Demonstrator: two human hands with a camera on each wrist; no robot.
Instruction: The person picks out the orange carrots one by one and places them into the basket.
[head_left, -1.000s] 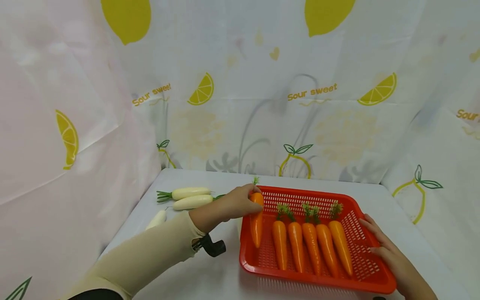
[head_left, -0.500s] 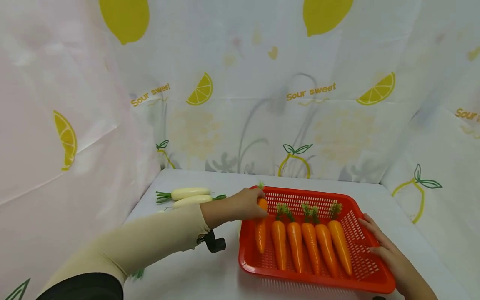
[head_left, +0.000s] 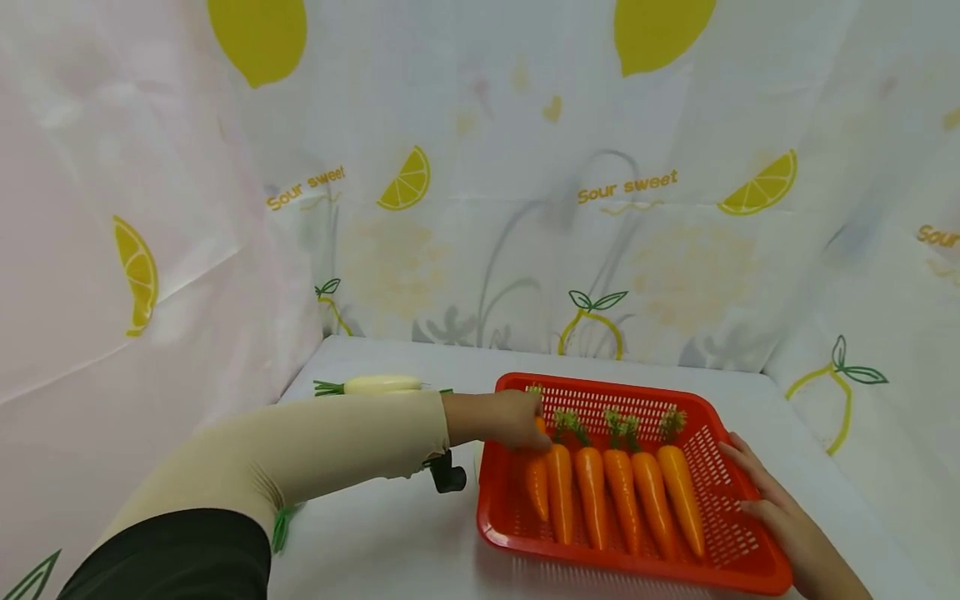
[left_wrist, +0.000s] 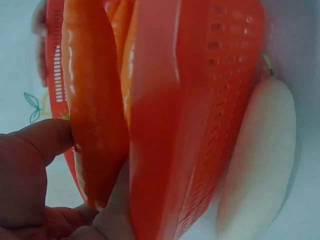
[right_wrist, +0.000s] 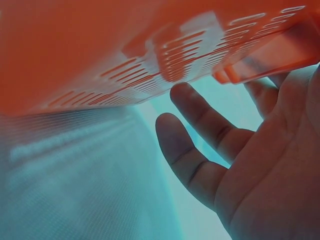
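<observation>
My left hand [head_left: 513, 419] pinches an orange carrot [head_left: 537, 487] near its leafy top, inside the left end of a red perforated basket [head_left: 489, 500]. In the left wrist view the thumb and fingers lie on either side of that carrot [left_wrist: 95, 100]. It sits right beside several other carrots [head_left: 621, 500], lined up in a row with green tops toward the back. My right hand [head_left: 787, 521] grips the basket's right rim, thumb over the edge. In the right wrist view two fingers [right_wrist: 192, 155] extend below the basket's side wall [right_wrist: 165, 65].
A white radish [head_left: 382, 384] with green leaves lies on the white table [head_left: 405, 533] at the back left. Another white radish [left_wrist: 262, 155] lies close along the basket's outer left side. Green leaves [head_left: 281, 529] poke out under the left sleeve. Patterned cloth hangs behind.
My left hand has moved right and down with its carrot, closer to the row in the basket. The left forearm now covers more of the radishes. My right hand stays on the rim.
</observation>
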